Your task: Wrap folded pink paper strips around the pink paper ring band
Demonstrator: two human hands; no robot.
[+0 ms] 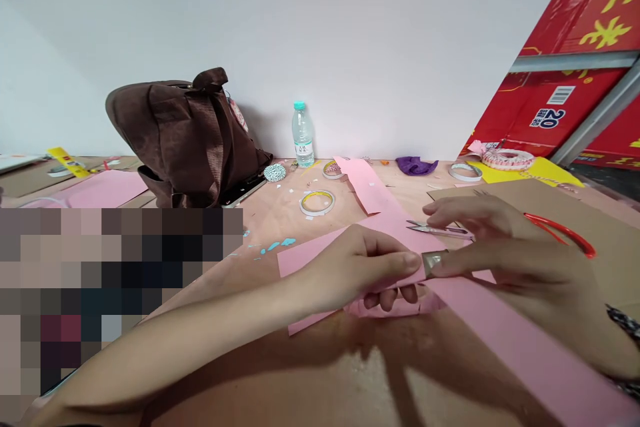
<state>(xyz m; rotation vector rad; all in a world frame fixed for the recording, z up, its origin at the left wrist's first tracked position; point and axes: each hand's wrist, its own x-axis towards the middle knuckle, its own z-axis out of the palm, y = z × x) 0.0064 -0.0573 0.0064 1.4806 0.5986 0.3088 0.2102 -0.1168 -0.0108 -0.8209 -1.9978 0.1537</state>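
My left hand [380, 260] is closed, its thumb and fingers pinching a folded pink paper strip [310, 267]. The thumb of my right hand [530, 267] presses a small shiny greyish piece of tape [431, 260] at the paper's edge, just right of my left thumb. My right index finger is raised apart from it; the other right fingers are mostly hidden. Another pink paper strip [530, 347] runs from under my hands to the lower right. Scissors with slim metal blades [440, 230] and red handles [565, 232] show behind my right hand, which covers their middle.
Tape rolls [317, 203], twine [275, 173] and a water bottle [303, 137] stand or lie farther back. A brown backpack [185, 140] is at the left. Purple crumpled material [416, 165], brown cardboard [610, 233] and yellow paper [555, 172] lie at the right.
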